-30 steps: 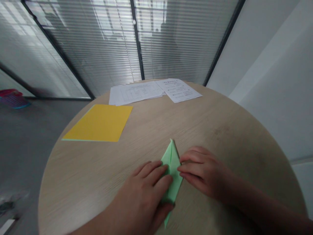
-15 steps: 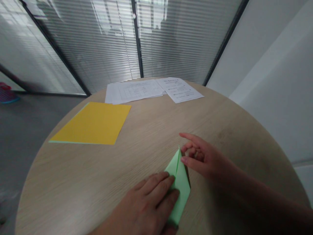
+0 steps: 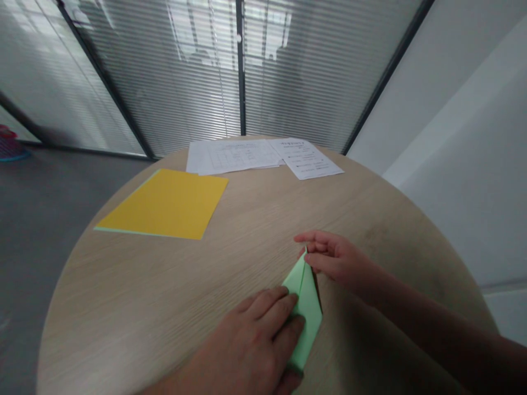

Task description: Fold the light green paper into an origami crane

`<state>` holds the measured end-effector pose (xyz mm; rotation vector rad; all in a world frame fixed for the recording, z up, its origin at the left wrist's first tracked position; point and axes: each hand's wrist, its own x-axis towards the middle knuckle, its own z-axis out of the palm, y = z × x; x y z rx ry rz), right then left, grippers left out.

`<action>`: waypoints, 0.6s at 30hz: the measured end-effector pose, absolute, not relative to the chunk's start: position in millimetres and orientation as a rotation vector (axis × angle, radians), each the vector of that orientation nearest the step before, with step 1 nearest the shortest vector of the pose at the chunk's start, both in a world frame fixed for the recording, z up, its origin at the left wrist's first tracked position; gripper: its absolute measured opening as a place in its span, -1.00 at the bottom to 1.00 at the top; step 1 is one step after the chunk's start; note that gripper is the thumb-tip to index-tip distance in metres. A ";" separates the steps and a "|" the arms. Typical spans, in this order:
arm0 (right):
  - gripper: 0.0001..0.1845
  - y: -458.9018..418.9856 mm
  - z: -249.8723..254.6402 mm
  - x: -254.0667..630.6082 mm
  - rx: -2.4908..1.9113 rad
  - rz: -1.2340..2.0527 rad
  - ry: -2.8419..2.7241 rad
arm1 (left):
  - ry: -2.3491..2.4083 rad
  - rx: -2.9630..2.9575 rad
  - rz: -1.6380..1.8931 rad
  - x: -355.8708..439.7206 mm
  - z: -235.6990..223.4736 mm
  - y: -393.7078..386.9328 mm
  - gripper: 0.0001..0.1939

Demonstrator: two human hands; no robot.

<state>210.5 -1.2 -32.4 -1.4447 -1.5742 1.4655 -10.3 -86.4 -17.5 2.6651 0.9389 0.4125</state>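
A light green sheet of folded paper (image 3: pixel 309 318) lies at the near side of the table, a narrow kite shape with a crease line running to its far point. Across its left side rests my left hand (image 3: pixel 259 340), the fingers pressing on top and the thumb at the near end, partly hidden. At the far tip, my right hand (image 3: pixel 329 255) has its thumb and a finger closed around the point of the paper. The right index finger extends beyond the tip. Beneath the paper's right edge shows a dark shadow.
A yellow sheet (image 3: pixel 168 203) with a green edge under it lies at the left on the round wooden table (image 3: pixel 164 291). Printed white papers (image 3: pixel 239 154) lie at the far edge. Behind stand glass panels with blinds (image 3: pixel 185 99); a white wall (image 3: pixel 461 126) is at the right.
My right hand has closed its thumb and finger on the paper's far tip, where it was beside it before. The left hand keeps its hold. The view has shifted slightly.
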 end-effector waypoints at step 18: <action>-0.83 1.5 -13.5 205.9 -1.581 1.583 -1.406 | 0.934 2.658 0.494 -8.5 -22.0 -86.6 -0.57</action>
